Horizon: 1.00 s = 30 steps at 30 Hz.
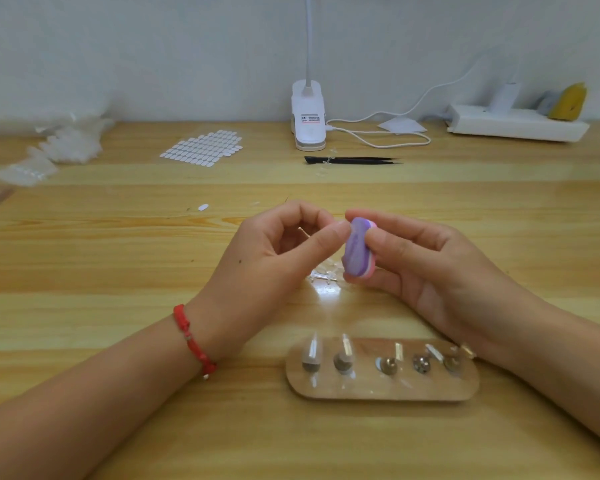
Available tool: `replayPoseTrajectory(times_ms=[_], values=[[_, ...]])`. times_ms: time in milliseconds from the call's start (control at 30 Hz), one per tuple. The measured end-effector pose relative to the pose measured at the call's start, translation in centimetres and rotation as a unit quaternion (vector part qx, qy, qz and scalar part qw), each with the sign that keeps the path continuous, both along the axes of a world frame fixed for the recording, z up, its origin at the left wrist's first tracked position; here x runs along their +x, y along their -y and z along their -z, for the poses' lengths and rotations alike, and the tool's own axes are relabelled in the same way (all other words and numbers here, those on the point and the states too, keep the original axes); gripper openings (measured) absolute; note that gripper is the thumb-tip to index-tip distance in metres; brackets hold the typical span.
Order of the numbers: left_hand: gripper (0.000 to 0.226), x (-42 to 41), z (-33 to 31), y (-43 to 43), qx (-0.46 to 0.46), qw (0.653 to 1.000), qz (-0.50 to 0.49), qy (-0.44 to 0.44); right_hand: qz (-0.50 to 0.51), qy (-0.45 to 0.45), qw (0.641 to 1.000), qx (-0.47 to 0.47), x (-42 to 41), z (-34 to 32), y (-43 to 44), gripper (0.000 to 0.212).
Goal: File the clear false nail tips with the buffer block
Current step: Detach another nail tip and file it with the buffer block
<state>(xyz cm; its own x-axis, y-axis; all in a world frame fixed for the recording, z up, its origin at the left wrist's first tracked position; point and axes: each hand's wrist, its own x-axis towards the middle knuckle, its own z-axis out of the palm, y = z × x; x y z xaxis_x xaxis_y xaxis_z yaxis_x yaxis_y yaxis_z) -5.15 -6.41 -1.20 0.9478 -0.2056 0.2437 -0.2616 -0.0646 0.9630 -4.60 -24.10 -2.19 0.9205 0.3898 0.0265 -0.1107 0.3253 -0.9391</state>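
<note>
Above the middle of the wooden table [118, 271], the right hand [430, 271] grips the rounded purple-and-pink buffer block [357, 247] between thumb and fingers, long axis nearly upright, purple face toward the left hand [267, 258], which pinches a barely visible clear nail tip [341, 224] against its upper end.

Frame centre: right hand [430, 271] grips oval purple-and-pink buffer block [356, 249], upright; left hand [274, 251] pinches small clear false nail tip [341, 224] against block's upper edge. Lower centre: oval wooden stand [361, 393] with metal holders. Top centre: white clip lamp [307, 116], black tweezers [354, 161].
</note>
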Motion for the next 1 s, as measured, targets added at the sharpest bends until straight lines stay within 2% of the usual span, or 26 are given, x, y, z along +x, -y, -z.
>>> replayPoseTrajectory(times_ms=[333, 567, 1000], values=[[0.016, 0.24, -0.11, -0.23, -0.011, 0.999, 0.009, -0.031, 0.022, -0.033, 0.999, 0.009, 0.12, -0.26, 0.24, 0.03], [0.013, 0.1, -0.47, -0.42, 0.029, 0.997, 0.06, -0.05, 0.034, -0.034, 0.999, 0.019, 0.06, -0.3, 0.11, 0.029], [0.013, -0.03, -0.32, -0.18, 0.034, 0.996, 0.073, -0.026, 0.038, -0.033, 0.999, 0.015, -0.15, -0.46, -0.26, 0.028]])
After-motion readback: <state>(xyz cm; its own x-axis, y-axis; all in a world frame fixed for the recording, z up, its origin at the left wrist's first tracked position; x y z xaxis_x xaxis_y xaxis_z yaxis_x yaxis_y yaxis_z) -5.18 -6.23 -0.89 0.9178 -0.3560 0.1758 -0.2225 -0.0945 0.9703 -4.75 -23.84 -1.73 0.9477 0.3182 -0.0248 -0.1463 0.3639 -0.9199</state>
